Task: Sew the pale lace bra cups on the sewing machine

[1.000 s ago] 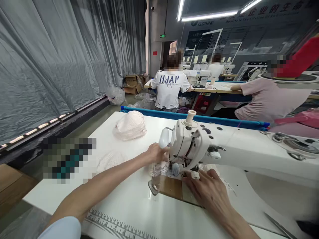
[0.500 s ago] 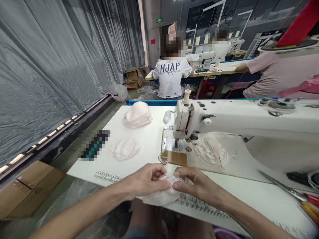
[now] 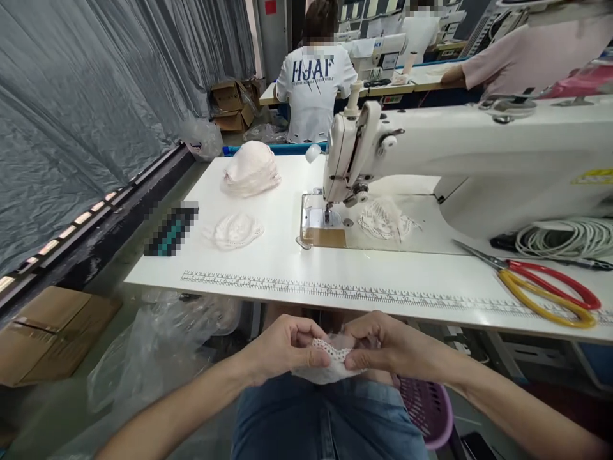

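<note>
Over my lap, below the table's front edge, both hands pinch a small white lace-trimmed fabric piece. My left hand grips its left side, my right hand its right side, fingers closed. The white sewing machine stands on the white table ahead, with nothing under its needle. A lace piece lies right of the needle plate, another lace piece lies to the left, and a stack of pale pink pieces sits at the far left.
Red and yellow-handled scissors and a coiled white cable lie on the table's right. A purple basket is by my right knee. Clear plastic bags and a cardboard box are on the floor left. Other people sit at tables beyond.
My hands left the needle area with the lace piece and drew it back off the table down over my lap. The view tilted downward.
</note>
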`<state>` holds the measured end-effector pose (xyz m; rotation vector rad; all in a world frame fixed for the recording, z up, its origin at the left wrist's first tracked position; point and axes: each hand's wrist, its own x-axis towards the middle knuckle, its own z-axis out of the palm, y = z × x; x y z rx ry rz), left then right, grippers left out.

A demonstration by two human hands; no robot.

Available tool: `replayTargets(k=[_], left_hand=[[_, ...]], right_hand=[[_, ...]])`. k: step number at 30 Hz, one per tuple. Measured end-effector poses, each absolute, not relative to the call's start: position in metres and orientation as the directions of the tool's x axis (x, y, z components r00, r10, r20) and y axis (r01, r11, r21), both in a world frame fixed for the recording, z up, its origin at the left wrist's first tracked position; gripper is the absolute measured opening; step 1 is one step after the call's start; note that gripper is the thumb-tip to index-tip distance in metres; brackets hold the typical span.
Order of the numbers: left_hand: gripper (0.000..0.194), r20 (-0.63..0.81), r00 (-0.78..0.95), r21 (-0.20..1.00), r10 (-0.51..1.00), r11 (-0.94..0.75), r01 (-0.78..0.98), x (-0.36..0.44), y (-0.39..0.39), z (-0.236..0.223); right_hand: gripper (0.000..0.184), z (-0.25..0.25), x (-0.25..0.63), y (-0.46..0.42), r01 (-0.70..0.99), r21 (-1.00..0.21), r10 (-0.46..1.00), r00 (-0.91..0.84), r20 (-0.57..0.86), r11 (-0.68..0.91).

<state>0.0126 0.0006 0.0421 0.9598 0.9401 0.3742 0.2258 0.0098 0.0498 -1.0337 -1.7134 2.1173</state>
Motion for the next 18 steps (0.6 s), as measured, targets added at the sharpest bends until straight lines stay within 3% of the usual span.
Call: replayTargets(k=[7,14,18], left_hand=[[0.036,-0.551,0.542,0.770,0.634,0.637,0.039,0.013,-0.011,0.012],[0.034,-0.548,0.618,0.749,0.564,0.659,0.063,0.008,-0.008,-0.002],[0.038,-0.553,0.596,0.766,0.581,0.637,0.090,0.009,-0.007,-0.006]], right_hand=[[0.032,0.034,0.230,-0.006,0.289,-0.918,0.597,-0.698,-0.395,-0.270],[0.027,0.028,0.229,-0.008,0.241,-0.899,0.546,-0.726,-0.417,-0.366],[0.026,0.019,0.221,-0.008,0.195,-0.908,0.597,-0.699,-0.393,-0.370]])
